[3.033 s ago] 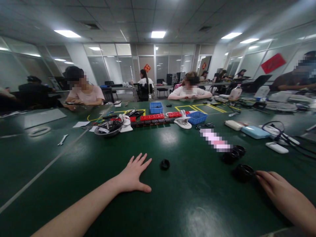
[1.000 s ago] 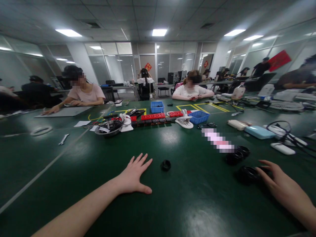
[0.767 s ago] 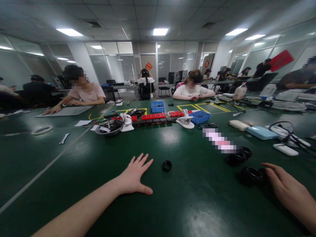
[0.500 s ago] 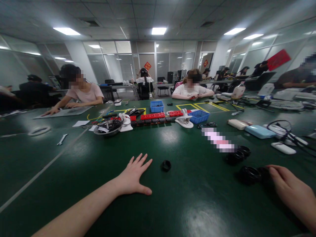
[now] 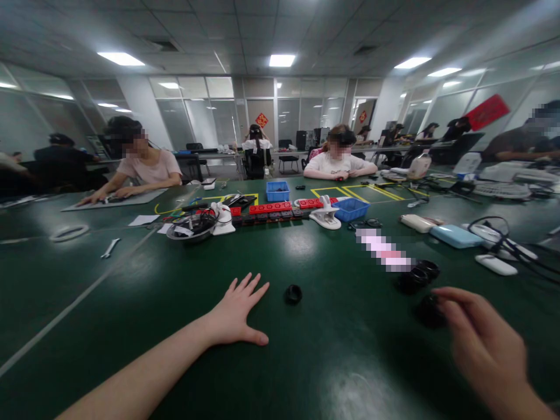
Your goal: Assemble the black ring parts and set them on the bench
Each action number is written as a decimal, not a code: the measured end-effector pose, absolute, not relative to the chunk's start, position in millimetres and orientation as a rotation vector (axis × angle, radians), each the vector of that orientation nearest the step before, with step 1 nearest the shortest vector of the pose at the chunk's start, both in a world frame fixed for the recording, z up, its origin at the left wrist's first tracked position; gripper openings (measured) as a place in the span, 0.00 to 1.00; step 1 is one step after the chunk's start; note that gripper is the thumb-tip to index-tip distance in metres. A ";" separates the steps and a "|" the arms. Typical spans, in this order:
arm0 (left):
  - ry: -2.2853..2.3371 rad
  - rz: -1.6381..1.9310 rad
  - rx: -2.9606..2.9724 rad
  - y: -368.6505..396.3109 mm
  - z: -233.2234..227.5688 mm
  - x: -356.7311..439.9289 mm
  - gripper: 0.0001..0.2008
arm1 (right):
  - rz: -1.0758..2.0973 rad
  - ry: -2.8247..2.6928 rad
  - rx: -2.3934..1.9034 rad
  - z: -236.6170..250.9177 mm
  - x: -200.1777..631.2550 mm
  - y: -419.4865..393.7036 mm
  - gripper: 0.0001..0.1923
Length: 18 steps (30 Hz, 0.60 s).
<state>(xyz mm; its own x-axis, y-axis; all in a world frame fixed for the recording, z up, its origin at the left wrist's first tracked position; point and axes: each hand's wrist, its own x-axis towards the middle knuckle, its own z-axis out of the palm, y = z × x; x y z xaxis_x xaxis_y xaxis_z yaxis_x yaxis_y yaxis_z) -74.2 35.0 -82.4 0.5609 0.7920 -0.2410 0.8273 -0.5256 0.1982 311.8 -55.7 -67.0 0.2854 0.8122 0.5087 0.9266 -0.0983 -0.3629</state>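
Observation:
My left hand (image 5: 238, 315) lies flat on the green table, fingers spread, with nothing in it. Just right of it sits a small black ring-shaped part (image 5: 293, 294), apart from the fingers. My right hand (image 5: 485, 332) is closed in a pinch, thumb and forefinger on the upper edge of a dark, round ring-shaped part (image 5: 427, 313). The fingers hide some of that part, and I cannot tell whether one or two parts are there. Behind it, more black ring-shaped parts (image 5: 417, 276) stand close together.
A wrench (image 5: 111, 248) lies at left. Beyond are a bowl of cables (image 5: 191, 232), a red-topped strip (image 5: 270, 207), a white clamp (image 5: 325, 214) and blue bins (image 5: 278, 190), (image 5: 350, 209). A light blue case (image 5: 456, 235) lies at right. Co-workers sit across the table.
My right hand has moved left and inward, its fingertips now at the ring-shaped part that stood beside them. My left hand has stayed in place. The view has shifted slightly.

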 end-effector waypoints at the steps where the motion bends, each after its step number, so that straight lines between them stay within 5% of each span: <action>1: 1.344 -0.176 2.508 35.1 -82.5 -74.2 0.53 | -0.099 -1.707 -1.779 -59.6 288.5 -51.7 0.21; 5: 1.350 -0.180 2.512 34.6 -82.8 -74.1 0.53 | 0.192 -2.139 -1.498 -41.2 208.5 -21.9 0.18; 12: 1.344 -0.165 2.528 33.4 -82.4 -73.5 0.53 | 0.040 -2.344 -1.526 -56.9 138.5 30.4 0.27; 18: 1.334 -0.174 2.523 34.3 -81.2 -74.1 0.54 | 0.039 -2.454 -1.612 -79.7 114.7 45.2 0.13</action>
